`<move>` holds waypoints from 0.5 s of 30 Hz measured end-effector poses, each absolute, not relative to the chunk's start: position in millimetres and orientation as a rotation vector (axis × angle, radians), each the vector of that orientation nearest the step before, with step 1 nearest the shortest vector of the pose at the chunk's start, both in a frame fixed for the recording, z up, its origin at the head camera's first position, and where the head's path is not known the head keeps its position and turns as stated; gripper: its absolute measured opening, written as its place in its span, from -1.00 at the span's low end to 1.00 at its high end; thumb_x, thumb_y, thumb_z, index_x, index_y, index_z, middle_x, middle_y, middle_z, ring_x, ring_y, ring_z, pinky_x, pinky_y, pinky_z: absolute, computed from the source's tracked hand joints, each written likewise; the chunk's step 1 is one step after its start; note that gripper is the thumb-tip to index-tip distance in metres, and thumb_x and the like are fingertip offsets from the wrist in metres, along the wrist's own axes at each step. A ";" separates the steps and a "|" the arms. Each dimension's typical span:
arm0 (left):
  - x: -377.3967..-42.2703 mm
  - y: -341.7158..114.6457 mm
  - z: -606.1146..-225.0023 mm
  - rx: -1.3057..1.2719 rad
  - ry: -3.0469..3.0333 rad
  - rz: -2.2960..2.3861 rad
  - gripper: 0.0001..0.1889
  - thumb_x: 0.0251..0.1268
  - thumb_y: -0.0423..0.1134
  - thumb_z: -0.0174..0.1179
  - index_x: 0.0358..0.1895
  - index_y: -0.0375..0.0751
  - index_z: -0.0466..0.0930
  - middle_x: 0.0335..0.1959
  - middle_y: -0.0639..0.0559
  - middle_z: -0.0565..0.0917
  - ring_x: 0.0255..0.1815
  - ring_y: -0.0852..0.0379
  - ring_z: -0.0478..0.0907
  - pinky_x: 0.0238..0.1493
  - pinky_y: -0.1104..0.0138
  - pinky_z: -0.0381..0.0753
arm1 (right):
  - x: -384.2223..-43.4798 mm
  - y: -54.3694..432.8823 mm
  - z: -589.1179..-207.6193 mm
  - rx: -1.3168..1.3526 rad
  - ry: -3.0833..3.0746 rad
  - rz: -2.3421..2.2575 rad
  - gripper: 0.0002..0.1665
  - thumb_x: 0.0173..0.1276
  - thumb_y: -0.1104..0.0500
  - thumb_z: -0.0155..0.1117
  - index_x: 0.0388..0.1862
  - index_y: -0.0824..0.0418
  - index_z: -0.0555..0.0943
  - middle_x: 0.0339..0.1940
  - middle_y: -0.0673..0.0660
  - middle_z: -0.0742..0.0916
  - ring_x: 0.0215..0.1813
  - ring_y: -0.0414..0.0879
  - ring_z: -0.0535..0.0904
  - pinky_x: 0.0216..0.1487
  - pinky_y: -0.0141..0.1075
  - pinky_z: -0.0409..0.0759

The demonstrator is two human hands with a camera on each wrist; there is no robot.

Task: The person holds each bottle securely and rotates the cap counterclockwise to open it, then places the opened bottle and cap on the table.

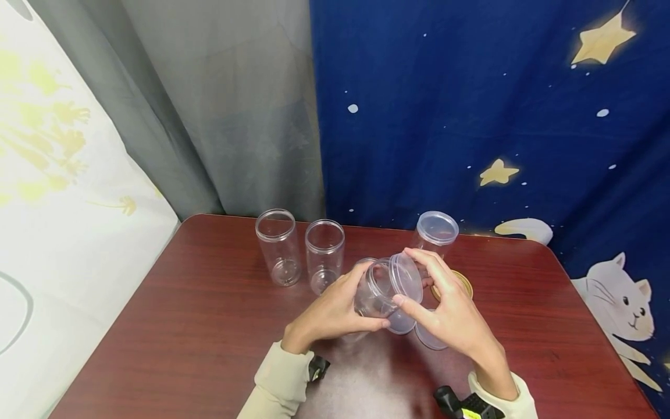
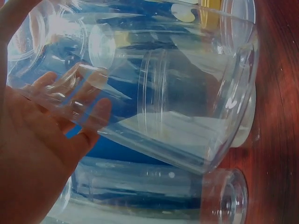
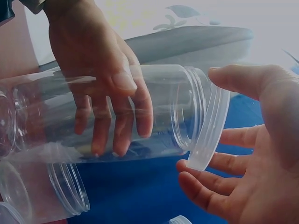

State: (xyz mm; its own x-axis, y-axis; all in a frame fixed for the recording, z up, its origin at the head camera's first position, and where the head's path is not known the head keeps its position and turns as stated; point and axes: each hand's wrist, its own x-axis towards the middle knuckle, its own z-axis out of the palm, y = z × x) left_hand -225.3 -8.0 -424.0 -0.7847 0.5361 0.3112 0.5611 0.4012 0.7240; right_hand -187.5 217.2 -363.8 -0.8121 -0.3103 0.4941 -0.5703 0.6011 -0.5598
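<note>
My left hand (image 1: pixel 332 308) grips a clear plastic jar (image 1: pixel 370 297) around its body, the jar tilted with its mouth toward the right. At that mouth my right hand (image 1: pixel 458 317) holds a translucent lid (image 1: pixel 412 278) by its rim, thumb on one side and fingers on the other. In the right wrist view the lid (image 3: pixel 210 128) sits slanted against the threaded neck, its lower edge standing farther off. Through the jar wall (image 2: pixel 187 93) in the left wrist view, the left fingers show curled around the far side.
Two open clear jars (image 1: pixel 282 250) (image 1: pixel 324 259) stand at the back left of the dark red table (image 1: pixel 173 326). A lidded jar (image 1: pixel 437 230) is at the back right. Beyond the right hand lie a gold-rimmed lid (image 1: pixel 467 284) and clear lids (image 1: pixel 430 338), partly covered.
</note>
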 end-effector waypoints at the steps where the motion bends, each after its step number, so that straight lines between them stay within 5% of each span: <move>1: -225.2 -8.9 -424.1 -1.015 -2.607 -1.366 0.00 -0.09 0.08 0.55 0.45 0.05 0.16 0.19 0.12 0.55 0.08 0.23 0.54 0.13 0.25 0.56 | -187.6 217.4 -363.7 0.707 -2.482 1.038 -0.10 0.07 0.15 0.58 0.41 0.04 0.41 0.28 -0.01 0.57 0.10 -0.21 0.54 -0.11 -0.45 0.58; 15: -221.2 -24.3 -421.9 -0.986 -2.529 -1.376 -0.08 -0.08 0.02 0.55 0.39 0.04 0.25 0.22 0.08 0.40 0.21 0.14 0.43 0.24 0.24 0.49 | -192.5 220.8 -367.2 0.689 -2.474 1.175 -0.09 0.09 0.24 0.57 0.42 0.06 0.38 0.32 -0.01 0.53 0.15 -0.18 0.56 0.01 -0.47 0.60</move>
